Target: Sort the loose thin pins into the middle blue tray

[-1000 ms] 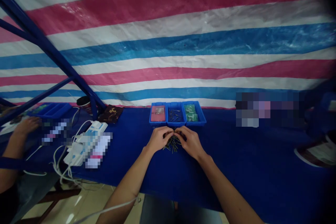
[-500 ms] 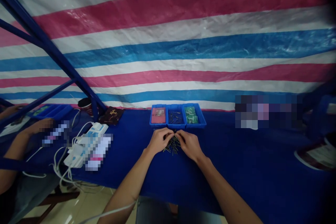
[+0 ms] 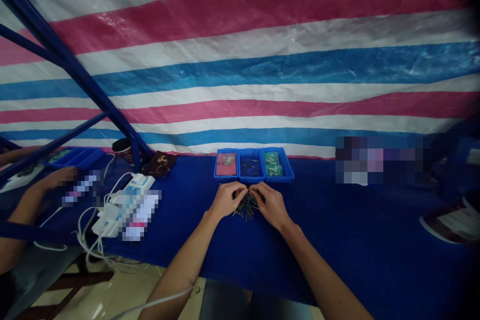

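Thin dark metallic sticks (image 3: 246, 207) lie in a loose pile on the blue table, between and below my hands. Over the pile's left side is my left hand (image 3: 228, 198), its fingers pinched together. My right hand (image 3: 269, 202) mirrors it from the right, also pinched, the fingertips of both nearly meeting. Whatever the fingertips hold is too small to make out. Just beyond stand three joined blue bins: the left bin holds a pink item (image 3: 226, 164), the middle one some thin dark pieces (image 3: 250, 166), the right one green and clear pieces (image 3: 273, 164).
A white power strip (image 3: 116, 210) with cables lies at the left, near a brown packet (image 3: 160, 164) and a dark cup (image 3: 122, 148). Another person's hand (image 3: 60, 178) is at far left. A round container (image 3: 452, 220) stands at far right. Striped sheeting hangs behind the table.
My hands stay over the pile with almost no visible movement. At the far left, the other person's arm has shifted slightly.
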Motion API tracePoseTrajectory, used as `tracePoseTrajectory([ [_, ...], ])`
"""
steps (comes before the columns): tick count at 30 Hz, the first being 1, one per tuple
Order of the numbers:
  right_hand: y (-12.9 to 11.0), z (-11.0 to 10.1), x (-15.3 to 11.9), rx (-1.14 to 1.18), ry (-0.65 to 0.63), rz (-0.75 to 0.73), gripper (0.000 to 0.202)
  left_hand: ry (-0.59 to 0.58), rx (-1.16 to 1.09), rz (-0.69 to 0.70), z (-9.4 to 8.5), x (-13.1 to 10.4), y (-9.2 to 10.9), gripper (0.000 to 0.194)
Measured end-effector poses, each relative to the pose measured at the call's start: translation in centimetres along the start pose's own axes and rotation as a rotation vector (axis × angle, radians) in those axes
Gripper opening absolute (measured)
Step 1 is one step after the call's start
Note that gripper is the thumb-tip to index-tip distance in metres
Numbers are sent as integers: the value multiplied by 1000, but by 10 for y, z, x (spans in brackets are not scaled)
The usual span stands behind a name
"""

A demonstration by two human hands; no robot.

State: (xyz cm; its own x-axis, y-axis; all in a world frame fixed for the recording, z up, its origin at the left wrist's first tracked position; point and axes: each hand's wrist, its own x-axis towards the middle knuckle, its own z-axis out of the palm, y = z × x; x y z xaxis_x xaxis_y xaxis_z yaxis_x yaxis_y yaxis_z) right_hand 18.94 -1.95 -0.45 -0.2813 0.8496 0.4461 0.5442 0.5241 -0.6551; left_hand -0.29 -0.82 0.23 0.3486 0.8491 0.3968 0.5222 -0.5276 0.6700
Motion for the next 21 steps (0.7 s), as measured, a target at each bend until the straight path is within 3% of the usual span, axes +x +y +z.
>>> tracePoseTrajectory([
  [21, 0, -1, 1, 15, -41, 36, 22, -7, 32, -17, 2, 1, 0, 24],
])
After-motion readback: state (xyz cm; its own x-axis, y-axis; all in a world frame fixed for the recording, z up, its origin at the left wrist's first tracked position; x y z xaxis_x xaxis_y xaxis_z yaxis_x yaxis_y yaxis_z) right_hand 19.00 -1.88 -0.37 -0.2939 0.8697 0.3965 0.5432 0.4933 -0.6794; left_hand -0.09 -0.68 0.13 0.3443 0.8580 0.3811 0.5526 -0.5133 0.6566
